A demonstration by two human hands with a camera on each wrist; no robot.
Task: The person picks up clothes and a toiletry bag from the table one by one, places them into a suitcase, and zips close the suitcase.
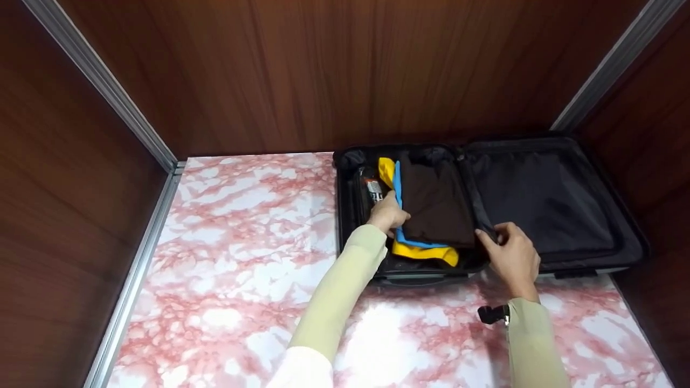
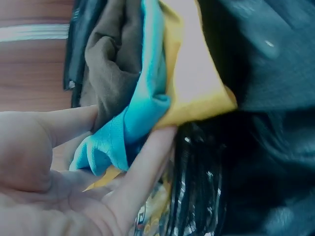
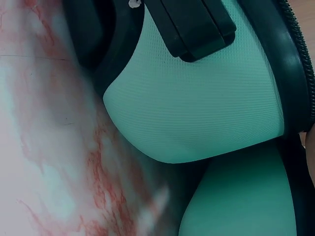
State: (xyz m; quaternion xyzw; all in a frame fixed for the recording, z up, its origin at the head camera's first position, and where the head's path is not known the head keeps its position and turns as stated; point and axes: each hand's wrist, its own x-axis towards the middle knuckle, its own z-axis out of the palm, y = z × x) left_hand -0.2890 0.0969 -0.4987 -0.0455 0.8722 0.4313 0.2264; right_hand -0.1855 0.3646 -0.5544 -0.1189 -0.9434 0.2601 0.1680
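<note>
A black-lined suitcase (image 1: pixel 544 205) lies unfolded on the table, its outer shell pale green in the right wrist view. In its left half is a stack of folded clothes: dark brown (image 1: pixel 436 205), with blue (image 1: pixel 398 180) and yellow (image 1: pixel 426 253) ones showing beneath. My left hand (image 1: pixel 387 213) grips the left side of the stack, thumb on the brown cloth (image 2: pixel 115 59) and fingers under the blue and yellow layers. At the suitcase's middle edge by the stack's near right corner, my right hand (image 1: pixel 515 256) curls its thumb and fingers round the black rim.
A dark packet with a printed label (image 1: pixel 373 188) lies in the suitcase left of the clothes. Brown wood-look panels (image 1: pixel 345 75) stand behind and at both sides. Red-and-white marbled table surface (image 1: pixel 237 242) extends to the left and in front.
</note>
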